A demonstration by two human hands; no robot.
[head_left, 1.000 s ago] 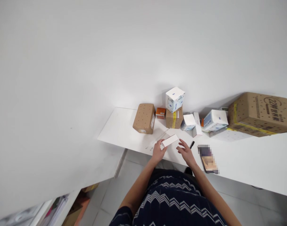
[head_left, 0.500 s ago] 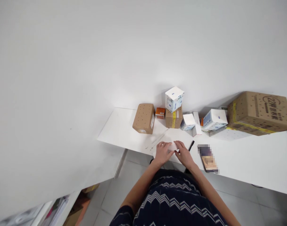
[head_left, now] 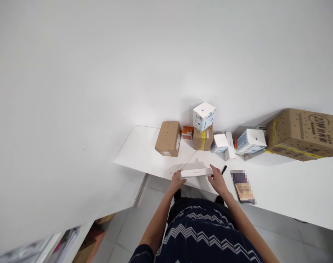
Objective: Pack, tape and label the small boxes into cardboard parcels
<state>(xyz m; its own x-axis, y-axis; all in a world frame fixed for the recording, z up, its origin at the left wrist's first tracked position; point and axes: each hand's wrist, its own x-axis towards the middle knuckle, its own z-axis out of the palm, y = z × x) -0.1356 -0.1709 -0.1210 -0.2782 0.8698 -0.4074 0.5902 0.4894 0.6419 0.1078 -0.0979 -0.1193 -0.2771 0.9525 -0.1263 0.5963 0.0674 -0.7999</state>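
Note:
A long, narrow white box (head_left: pixel 196 172) with faint red print on its side spans the gap between my two hands near the table's front edge. My left hand (head_left: pixel 177 179) grips its left end, thumb below and fingers behind. The right end is held by my right hand (head_left: pixel 216 179), fingers bent round it. Close to my right fingers lies a black pen (head_left: pixel 224 170), partly hidden by that hand. Farther right on the table is a phone (head_left: pixel 243 187), its screen blurred out.
Along the wall stand a brown carton (head_left: pixel 167 138), a small orange box (head_left: pixel 187 132), a taped carton (head_left: pixel 202 140) topped by a white tissue pack (head_left: pixel 204 116), more white packs (head_left: pixel 220 143), and a large carton (head_left: pixel 305 133). The white table (head_left: pixel 144 146) ends close to my body.
My hands have moved apart, the left one leftward and the right one slightly right. The white box, mostly covered by my fingers before, now shows lengthwise between them.

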